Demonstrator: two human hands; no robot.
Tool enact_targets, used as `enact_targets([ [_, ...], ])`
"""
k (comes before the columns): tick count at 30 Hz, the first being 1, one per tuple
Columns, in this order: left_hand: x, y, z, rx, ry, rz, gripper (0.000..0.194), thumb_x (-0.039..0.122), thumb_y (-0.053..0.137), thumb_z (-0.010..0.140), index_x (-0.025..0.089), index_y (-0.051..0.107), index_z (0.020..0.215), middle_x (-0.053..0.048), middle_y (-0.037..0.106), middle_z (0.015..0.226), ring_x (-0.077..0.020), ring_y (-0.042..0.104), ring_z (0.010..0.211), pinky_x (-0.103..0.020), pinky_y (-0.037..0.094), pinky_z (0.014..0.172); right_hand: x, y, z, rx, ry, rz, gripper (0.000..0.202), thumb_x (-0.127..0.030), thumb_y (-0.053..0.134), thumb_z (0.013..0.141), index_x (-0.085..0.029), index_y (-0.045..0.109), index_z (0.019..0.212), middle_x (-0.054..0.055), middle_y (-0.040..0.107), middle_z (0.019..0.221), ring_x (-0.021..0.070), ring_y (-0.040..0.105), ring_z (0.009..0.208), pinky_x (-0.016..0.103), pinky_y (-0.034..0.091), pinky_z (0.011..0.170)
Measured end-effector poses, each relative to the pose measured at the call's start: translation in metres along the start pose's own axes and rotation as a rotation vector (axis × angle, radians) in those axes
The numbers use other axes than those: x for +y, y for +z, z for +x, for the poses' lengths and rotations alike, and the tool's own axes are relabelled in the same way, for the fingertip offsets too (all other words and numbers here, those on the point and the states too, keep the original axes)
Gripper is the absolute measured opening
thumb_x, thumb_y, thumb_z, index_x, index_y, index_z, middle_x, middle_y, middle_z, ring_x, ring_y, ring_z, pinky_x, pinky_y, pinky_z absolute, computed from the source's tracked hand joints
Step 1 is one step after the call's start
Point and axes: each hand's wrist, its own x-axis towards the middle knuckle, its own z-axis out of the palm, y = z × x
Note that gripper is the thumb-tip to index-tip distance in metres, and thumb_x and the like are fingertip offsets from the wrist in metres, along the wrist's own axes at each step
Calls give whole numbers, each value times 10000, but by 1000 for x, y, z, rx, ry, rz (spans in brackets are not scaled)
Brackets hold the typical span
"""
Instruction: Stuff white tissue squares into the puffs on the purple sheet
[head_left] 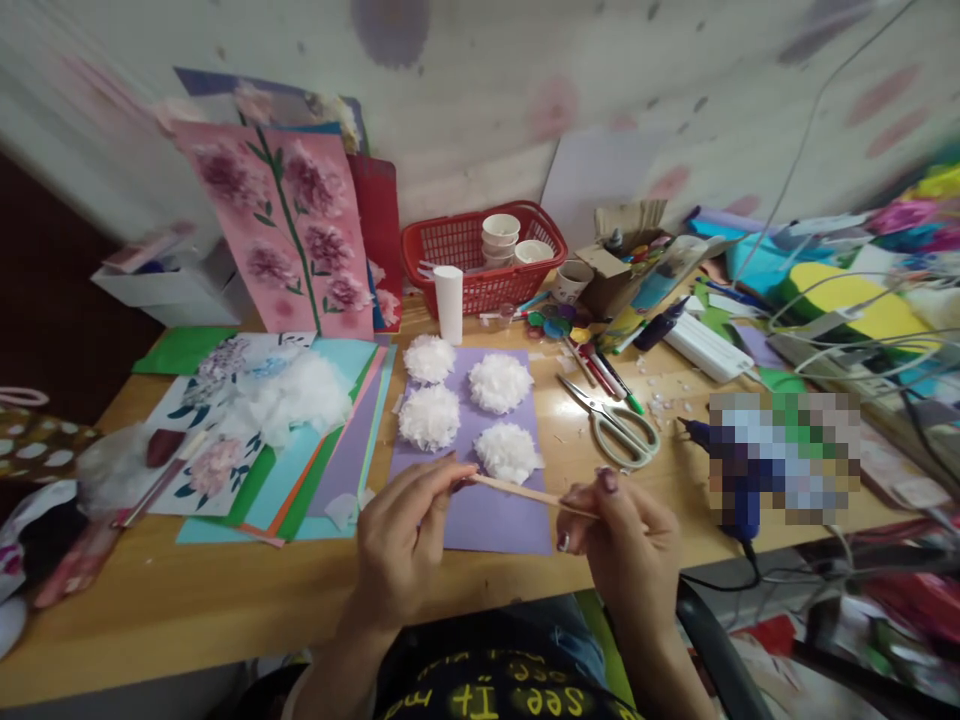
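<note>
A thin pale wooden stick point(517, 489) stretches between my hands over the front of a purple sheet point(495, 530). My left hand point(405, 530) pinches its left end with the fingertips. The other end is gripped between thumb and fingers of my right hand point(626, 530). Several fluffy white paper flowers point(500, 383) sit on the purple sheet, just beyond the stick. Closest to my hands is the front right flower point(507, 453). Scissors point(611, 422) with pale handles lie right of the sheet, blades partly apart, touched by neither hand.
A blue glue gun point(739, 500), partly blurred out, lies at right with its cord over the table edge. A white roll point(449, 305) stands before a red basket point(487, 290) of paper cups. Coloured sheets point(300, 500) and white tissue point(292, 395) are at left; pens point(611, 372) lie behind the scissors.
</note>
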Motion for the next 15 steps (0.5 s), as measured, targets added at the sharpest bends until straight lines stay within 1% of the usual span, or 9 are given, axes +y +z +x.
enact_targets([
  [2, -4, 1, 0, -5, 46, 58, 278, 8, 561, 911, 183, 730, 1046, -36, 800, 957, -157, 757, 939, -235, 625, 829, -2, -10, 5, -116, 54, -85, 273, -399, 695, 878, -177, 773, 740, 21, 648, 516, 122, 596, 441, 228, 508, 461],
  [4, -8, 2, 1, -14, 82, 98, 304, 0, 559, 905, 183, 726, 1082, -39, 801, 970, -167, 754, 968, -249, 620, 861, -5, -17, 12, -198, 138, -92, 207, -384, 730, 850, -187, 794, 845, 32, 692, 574, 116, 603, 449, 220, 514, 461],
  [6, -11, 3, 2, -32, 114, 103, 337, -5, 557, 905, 191, 716, 1128, -38, 798, 1001, -171, 748, 997, -266, 612, 900, -8, -22, 19, -293, 261, -61, 248, -404, 736, 841, -188, 791, 950, 39, 702, 577, 109, 588, 433, 204, 492, 436],
  [8, -11, 5, 4, -72, 120, 64, 352, -2, 544, 917, 201, 708, 1153, -34, 794, 1024, -168, 743, 1018, -272, 609, 917, -8, -26, 25, -405, 397, -40, 330, -450, 729, 837, -175, 778, 1014, 31, 675, 536, 92, 535, 389, 181, 435, 391],
  [10, -10, 8, 7, -116, 96, 14, 322, 18, 557, 928, 205, 711, 1140, -29, 793, 1016, -158, 746, 1003, -252, 612, 901, -6, -28, 29, -480, 493, -41, 386, -499, 712, 838, -164, 771, 1020, -8, 603, 465, 59, 416, 328, 153, 323, 337],
  [12, -6, 11, 10, -120, 64, -9, 265, 43, 605, 920, 203, 723, 1096, -21, 796, 981, -146, 754, 964, -219, 612, 873, -4, -30, 33, -516, 532, -63, 412, -536, 701, 834, -163, 772, 993, -54, 506, 413, 36, 313, 314, 141, 227, 325],
  [13, -4, 13, 11, -107, 49, -9, 241, 51, 627, 912, 201, 728, 1071, -18, 798, 963, -141, 758, 945, -206, 610, 863, -4, -30, 34, -525, 534, -76, 420, -552, 699, 830, -162, 774, 969, -65, 471, 406, 33, 293, 322, 141, 205, 330],
  [15, 0, 17, 14, -56, 7, 1, 213, 49, 634, 907, 195, 734, 1026, -16, 801, 931, -134, 763, 910, -187, 606, 847, -6, -29, 38, -534, 527, -96, 439, -578, 705, 814, -160, 774, 925, -68, 445, 418, 37, 306, 349, 147, 197, 343],
])
